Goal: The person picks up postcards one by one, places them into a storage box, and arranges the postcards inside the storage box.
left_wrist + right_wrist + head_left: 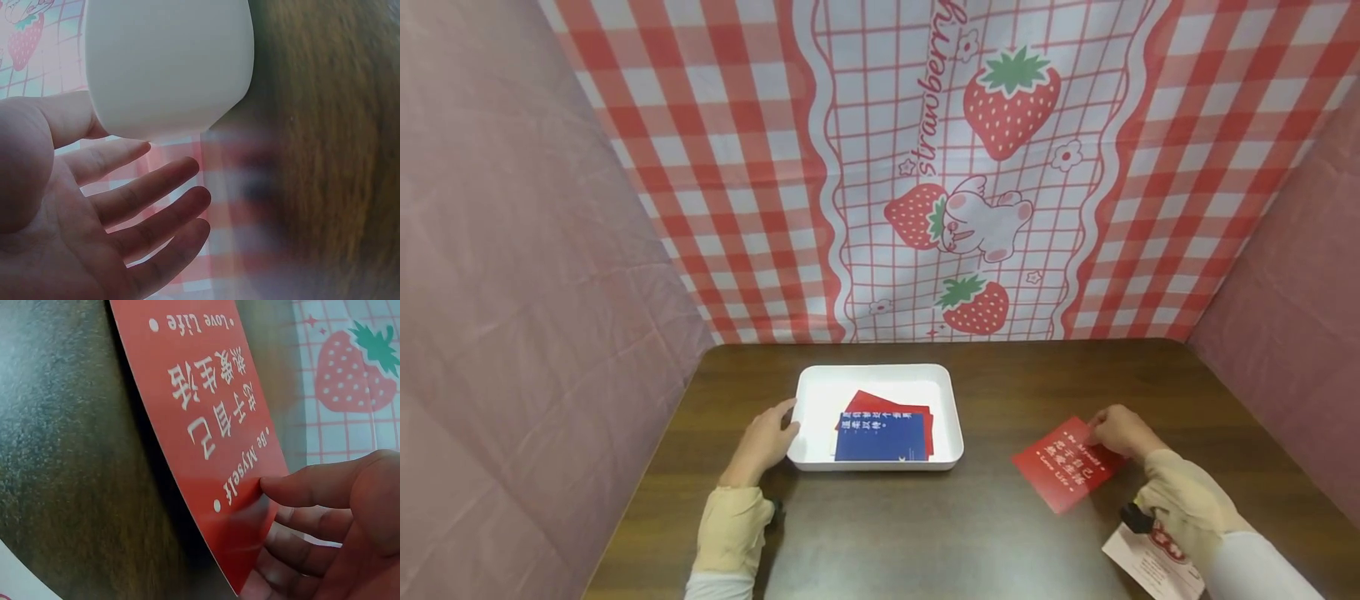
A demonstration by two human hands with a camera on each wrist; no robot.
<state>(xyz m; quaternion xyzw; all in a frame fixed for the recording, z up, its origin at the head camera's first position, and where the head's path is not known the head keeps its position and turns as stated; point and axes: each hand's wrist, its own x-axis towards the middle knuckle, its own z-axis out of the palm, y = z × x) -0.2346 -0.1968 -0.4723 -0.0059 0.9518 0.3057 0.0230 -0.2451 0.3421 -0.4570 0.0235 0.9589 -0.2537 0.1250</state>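
Observation:
My right hand (1122, 430) pinches a red card (1067, 468) with white lettering by its edge, thumb on the printed face and fingers behind. In the right wrist view the card (206, 425) is tilted above the brown table. A shallow white tray (805, 417) stands at the table's middle left. Inside it a blue card (883, 442) with white characters lies over red cards (868, 402). At the tray's left end is my left hand (766, 443), its thumb at the rim. The left wrist view shows its fingers (169, 206) extended and spread beside the tray wall (169, 75).
A white card (1150, 562) with red print lies at the front right, partly under the right forearm. Behind the table (940, 533) hangs a strawberry-patterned checked cloth (745, 183). Pink fabric (535, 292) walls both sides.

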